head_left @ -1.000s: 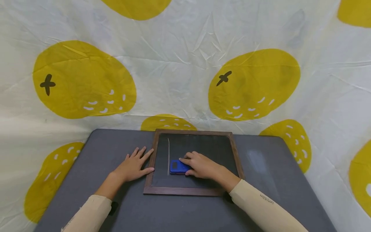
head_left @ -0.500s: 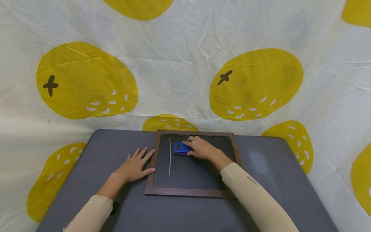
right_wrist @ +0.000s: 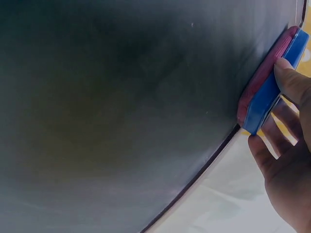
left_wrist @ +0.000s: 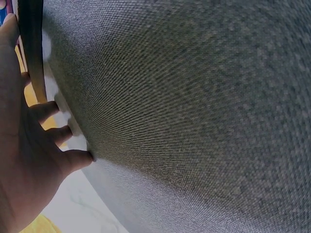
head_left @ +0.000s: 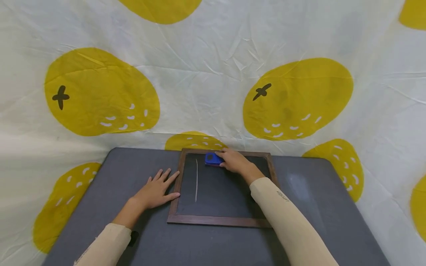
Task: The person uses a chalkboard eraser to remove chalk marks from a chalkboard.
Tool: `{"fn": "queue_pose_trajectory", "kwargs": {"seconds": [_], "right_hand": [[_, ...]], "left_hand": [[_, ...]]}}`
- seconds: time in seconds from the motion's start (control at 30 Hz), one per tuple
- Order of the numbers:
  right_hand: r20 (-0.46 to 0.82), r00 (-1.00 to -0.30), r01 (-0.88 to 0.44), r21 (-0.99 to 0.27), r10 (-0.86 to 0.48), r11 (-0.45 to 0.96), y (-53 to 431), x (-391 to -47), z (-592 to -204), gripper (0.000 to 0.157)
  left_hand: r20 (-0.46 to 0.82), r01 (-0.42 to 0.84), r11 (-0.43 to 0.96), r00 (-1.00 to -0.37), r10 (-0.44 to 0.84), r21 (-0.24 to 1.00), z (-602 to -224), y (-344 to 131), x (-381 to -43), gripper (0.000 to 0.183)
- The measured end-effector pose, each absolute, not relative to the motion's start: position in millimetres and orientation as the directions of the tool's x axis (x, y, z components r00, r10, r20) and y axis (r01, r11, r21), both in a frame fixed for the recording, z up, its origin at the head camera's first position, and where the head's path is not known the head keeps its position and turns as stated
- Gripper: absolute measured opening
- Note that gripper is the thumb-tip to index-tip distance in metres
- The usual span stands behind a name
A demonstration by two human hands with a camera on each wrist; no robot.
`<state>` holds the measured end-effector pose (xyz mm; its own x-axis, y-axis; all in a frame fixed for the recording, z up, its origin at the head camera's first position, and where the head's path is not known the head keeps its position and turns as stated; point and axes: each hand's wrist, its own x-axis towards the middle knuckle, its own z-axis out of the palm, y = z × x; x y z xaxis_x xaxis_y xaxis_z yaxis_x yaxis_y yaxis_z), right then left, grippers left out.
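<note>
A wooden-framed blackboard (head_left: 229,199) lies on the grey table, with one pale chalk line (head_left: 196,181) running down its left part. My right hand (head_left: 234,161) grips a blue chalkboard eraser (head_left: 213,159) near the board's far edge, to the right of the line. In the right wrist view the eraser's pink felt side (right_wrist: 265,75) faces the board, with my thumb on one side and fingers on the other. My left hand (head_left: 153,192) lies with spread fingers on the table, thumb and index fingertip at the left side of the frame.
The grey table (head_left: 213,245) extends around the board, with a pale smudge (head_left: 297,183) on its right part. Behind it hangs a white cloth (head_left: 199,81) with large yellow fruit shapes.
My right hand has moved the eraser away from me, from the board's middle up to its far edge. The chalk line and my left hand stay as they were.
</note>
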<state>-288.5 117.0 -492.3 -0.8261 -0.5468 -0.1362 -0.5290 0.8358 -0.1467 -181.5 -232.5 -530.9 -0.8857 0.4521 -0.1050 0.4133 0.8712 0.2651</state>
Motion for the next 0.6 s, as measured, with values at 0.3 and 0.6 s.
{"fn": "queue_pose_trajectory", "kwargs": {"seconds": [0.3,0.6], "right_hand": [[-0.121,-0.833,-0.524,-0.137,-0.539,0.841,130,-299,-492,0.061],[-0.1,-0.809,-0.563,-0.152,-0.579,0.813,139,-300,-491,0.063]], "left_hand": [[-0.124,0.387,0.88,-0.894,0.432,0.275,-530,-227,-184,0.086],[-0.13,0.378,0.89,-0.899,0.419,0.255,-532,-222,-189,0.087]]}}
